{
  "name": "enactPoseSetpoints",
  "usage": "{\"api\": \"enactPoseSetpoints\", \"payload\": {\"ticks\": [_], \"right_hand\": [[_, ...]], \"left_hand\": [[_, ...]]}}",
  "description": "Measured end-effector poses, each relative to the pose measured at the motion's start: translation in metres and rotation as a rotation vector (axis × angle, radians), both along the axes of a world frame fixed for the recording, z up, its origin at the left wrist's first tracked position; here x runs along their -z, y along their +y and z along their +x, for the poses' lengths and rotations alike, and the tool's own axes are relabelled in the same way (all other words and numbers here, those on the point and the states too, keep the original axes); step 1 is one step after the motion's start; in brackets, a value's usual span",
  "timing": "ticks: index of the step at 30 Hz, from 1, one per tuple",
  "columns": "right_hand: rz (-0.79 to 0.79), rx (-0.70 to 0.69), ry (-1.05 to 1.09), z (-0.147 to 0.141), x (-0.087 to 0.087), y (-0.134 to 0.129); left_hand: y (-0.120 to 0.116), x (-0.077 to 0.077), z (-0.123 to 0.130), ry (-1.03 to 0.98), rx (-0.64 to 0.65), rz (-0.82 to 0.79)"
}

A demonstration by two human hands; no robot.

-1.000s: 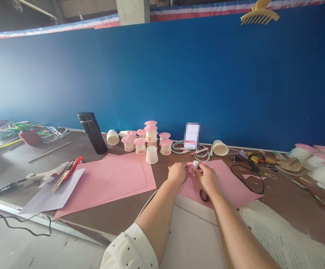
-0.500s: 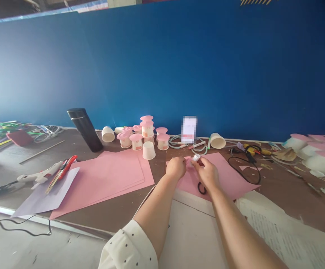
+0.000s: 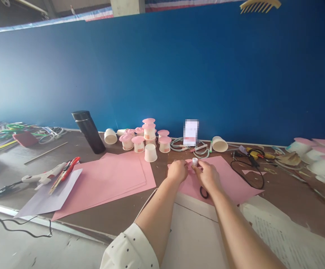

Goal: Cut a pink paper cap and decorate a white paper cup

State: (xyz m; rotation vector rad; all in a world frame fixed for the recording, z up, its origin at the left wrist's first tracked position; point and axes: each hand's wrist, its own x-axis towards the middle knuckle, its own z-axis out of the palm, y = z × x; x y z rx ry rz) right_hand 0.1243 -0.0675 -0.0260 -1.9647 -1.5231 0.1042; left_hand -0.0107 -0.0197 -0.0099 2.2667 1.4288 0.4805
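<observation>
My right hand (image 3: 209, 176) pinches a small white cylinder (image 3: 195, 161) upright between thumb and fingers, above a pink sheet (image 3: 232, 175). Close on its left, my left hand (image 3: 178, 171) is closed at the edge of a small pink paper piece (image 3: 189, 166), which lies under the cylinder; its outline is mostly hidden by the fingers. A black ring (image 3: 204, 192), perhaps a scissors handle, shows below my right hand; the rest of it is out of sight.
White paper cups with pink discs (image 3: 149, 130) stand at the back, beside a plain cup (image 3: 150, 153). On the left are pink sheets (image 3: 109, 179), a red box cutter (image 3: 67, 172), a glue gun (image 3: 43, 175) and a black flask (image 3: 88, 132). A black cord (image 3: 235, 175) lies right.
The white cylinder has gone from tilted to upright over the pink piece. The whole view has shifted slightly, with things appearing a little lower and farther right.
</observation>
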Motion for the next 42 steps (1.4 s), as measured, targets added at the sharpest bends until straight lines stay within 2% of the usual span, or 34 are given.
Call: {"api": "enactPoseSetpoints", "payload": {"ticks": [7,18,23,30,35,37,42], "right_hand": [[0.12,0.036,0.106,0.004,-0.001,-0.001],[0.043,-0.033,0.128,-0.003,0.004,0.009],[0.025,-0.055,0.05,-0.004,0.002,0.008],[-0.055,-0.003,-0.097,-0.003,-0.001,0.004],[0.1,0.114,0.077,0.002,-0.004,-0.001],[0.119,0.088,0.111,0.001,-0.004,-0.001],[0.029,0.006,0.046,-0.009,-0.002,0.004]], "left_hand": [[0.0,-0.002,0.001,-0.001,-0.018,-0.033],[-0.002,-0.001,0.0,-0.019,-0.018,-0.016],[-0.001,-0.001,0.001,-0.008,-0.014,-0.01],[0.001,-0.001,0.001,0.012,-0.012,-0.015],[0.0,-0.001,0.001,0.027,-0.027,-0.015],[-0.001,-0.001,0.001,0.028,-0.03,-0.015],[0.0,0.001,0.001,0.005,-0.016,0.007]]}}
